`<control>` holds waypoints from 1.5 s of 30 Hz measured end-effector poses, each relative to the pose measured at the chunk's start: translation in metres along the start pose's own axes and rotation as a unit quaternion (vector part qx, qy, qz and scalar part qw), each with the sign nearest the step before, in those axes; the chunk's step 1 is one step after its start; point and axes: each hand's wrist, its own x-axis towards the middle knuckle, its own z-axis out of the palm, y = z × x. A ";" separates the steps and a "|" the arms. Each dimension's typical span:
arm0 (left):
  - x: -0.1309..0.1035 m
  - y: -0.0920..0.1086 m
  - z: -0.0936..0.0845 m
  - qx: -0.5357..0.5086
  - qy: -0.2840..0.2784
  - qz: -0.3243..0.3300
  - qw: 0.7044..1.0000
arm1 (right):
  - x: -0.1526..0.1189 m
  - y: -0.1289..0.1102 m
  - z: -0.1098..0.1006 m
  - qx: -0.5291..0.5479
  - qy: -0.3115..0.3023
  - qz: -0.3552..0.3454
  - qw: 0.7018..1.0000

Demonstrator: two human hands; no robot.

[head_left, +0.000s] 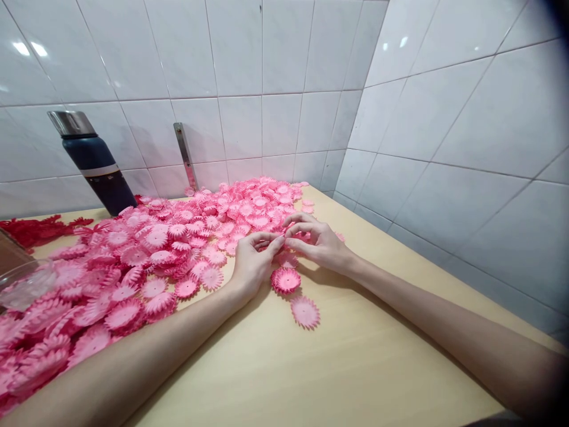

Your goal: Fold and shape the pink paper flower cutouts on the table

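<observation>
My left hand (255, 261) and my right hand (320, 242) meet over the table, their fingertips pinched close together. Something small and pink shows between the fingertips, too small to make out. Just below them lies a dark pink layered rosette (285, 280) with a toothed edge. Nearer to me is a single pale pink disc (305, 312), flat on the wood. Another pink piece is partly hidden under my hands. To the left and behind, a large heap of pink toothed discs (155, 237) spreads over the table.
A dark blue bottle (100, 163) with a steel cap stands behind the heap at the left. Red pieces (40, 231) and a clear plastic container (26, 284) are at the far left. A metal strip (185, 155) leans on the tiled wall behind the wooden table (320, 373).
</observation>
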 end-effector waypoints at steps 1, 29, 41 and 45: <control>0.000 -0.001 0.000 -0.002 -0.002 -0.002 1.000 | 0.000 0.000 0.000 0.001 -0.001 0.001 1.000; 0.002 -0.001 0.001 0.014 0.001 -0.010 1.000 | 0.000 -0.001 0.000 0.038 0.003 0.032 0.999; 0.012 -0.009 -0.001 -0.058 0.079 0.023 0.995 | 0.002 0.002 -0.001 -0.016 0.059 0.010 0.998; 0.007 -0.002 0.002 -0.079 0.080 -0.002 0.994 | 0.002 0.003 0.000 -0.015 0.045 0.005 0.999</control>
